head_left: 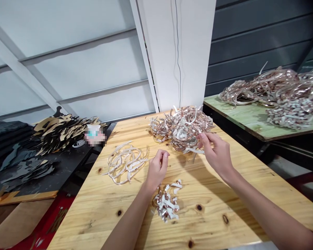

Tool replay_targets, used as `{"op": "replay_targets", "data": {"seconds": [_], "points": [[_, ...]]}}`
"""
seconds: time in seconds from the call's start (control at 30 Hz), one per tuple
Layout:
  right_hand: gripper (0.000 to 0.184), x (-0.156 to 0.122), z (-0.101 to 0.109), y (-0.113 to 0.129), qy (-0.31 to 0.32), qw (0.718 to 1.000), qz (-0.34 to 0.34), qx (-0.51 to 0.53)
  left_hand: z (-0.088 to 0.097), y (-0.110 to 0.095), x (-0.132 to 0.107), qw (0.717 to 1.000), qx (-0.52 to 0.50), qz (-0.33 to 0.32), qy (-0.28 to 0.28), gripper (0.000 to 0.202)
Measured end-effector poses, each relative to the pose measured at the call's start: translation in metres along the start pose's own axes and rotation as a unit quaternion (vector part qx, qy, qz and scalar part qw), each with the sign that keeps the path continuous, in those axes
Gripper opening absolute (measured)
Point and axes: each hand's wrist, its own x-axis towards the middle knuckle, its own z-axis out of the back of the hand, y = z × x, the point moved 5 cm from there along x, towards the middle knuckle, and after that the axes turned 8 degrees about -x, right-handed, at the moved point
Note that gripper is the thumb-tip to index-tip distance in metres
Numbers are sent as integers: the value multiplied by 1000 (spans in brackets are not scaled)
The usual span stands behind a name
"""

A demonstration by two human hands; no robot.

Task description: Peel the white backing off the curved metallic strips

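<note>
The tangled heap of shiny strips lay by the far edge of the tabletop, its longer spread running roughly along that edge. My right hand was nearer, at the heap's right side — thumb and fingertips drawn together, though I couldn't tell whether they had a strip. My left hand hung loosely curled — nothing visible in it — beside the pale strips.

brightly lit, soft shadows on tabletop, stretched edges
</note>
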Motion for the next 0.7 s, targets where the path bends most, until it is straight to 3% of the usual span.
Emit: {"op": "replay_targets", "data": {"seconds": [0.07, 0.13, 0.27, 0.37, 0.43, 0.53, 0.63, 0.7], "points": [[44, -3, -5, 5, 34, 999, 29, 30, -3, -2, 0, 1000, -14, 6, 23, 24], [43, -9, -17, 13, 127, 988, 69, 62, -7, -5, -2, 998, -18, 2, 58, 28], [48, -31, -43, 29, 344, 923, 119, 122, -14, -13, -8, 994, -20, -46, 102, 39], [53, -37, -49, 32, 373, 910, 109, 144, -16, -20, -11, 989, -24, -101, 101, 34], [45, -35, -48, 32, 346, 922, 105, 141, -14, -23, -11, 990, -22, -119, 67, 34], [27, -31, -48, 27, 338, 929, 83, 128, -1, -23, -9, 993, -13, -108, -53, 33], [25, -34, -54, 22, 394, 908, 57, 129, 13, -22, -9, 982, 4, -99, -162, 31], [25, -40, -59, 20, 438, 883, 30, 164, 17, -20, -9, 975, 12, -96, -199, 30]]}}
